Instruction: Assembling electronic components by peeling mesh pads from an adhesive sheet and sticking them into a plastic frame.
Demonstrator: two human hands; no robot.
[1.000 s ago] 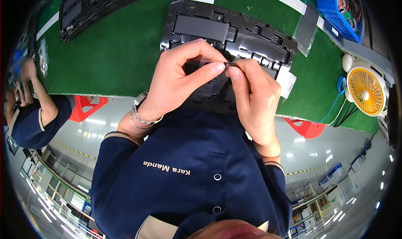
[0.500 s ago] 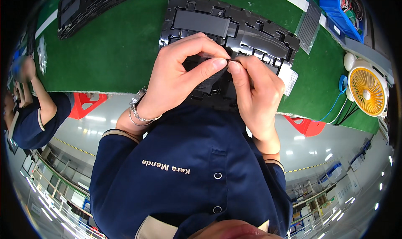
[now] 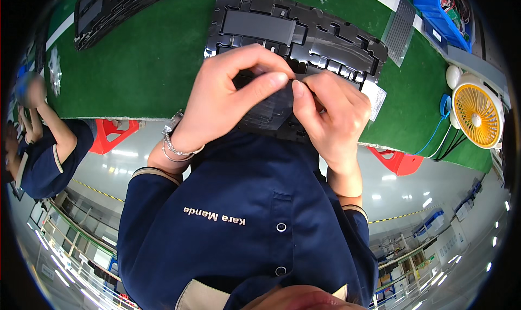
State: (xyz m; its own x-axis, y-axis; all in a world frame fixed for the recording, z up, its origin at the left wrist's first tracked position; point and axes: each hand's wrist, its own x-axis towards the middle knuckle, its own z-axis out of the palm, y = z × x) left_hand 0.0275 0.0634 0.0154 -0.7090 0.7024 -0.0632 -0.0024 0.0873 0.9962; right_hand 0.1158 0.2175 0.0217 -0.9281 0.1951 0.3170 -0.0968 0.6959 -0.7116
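My left hand (image 3: 230, 90) and my right hand (image 3: 334, 109) meet above a black moulded tray (image 3: 339, 52), each with thumb and index finger pinched together. Between and below the fingertips is a dark flat piece (image 3: 271, 108) with a slightly shiny face. Its upper edge runs up to the pinched fingers, and the exact grip is partly covered by them. In the tray's upper left compartment lies a dark grey flat block (image 3: 258, 27). My hands hide much of the tray's near half.
Another black tray (image 3: 127, 8) stands at the far left on the green tabletop (image 3: 135, 76). On the right are a ribbed clear sheet (image 3: 400, 33), a blue bin (image 3: 442, 17) of wires, and a yellow-and-white fan (image 3: 476, 120) with cables. A co-worker (image 3: 49, 152) sits at the left.
My fingertips have shifted slightly left, and a small gap shows between the two hands. More of the dark flat piece shows below them. The tray has moved slightly.
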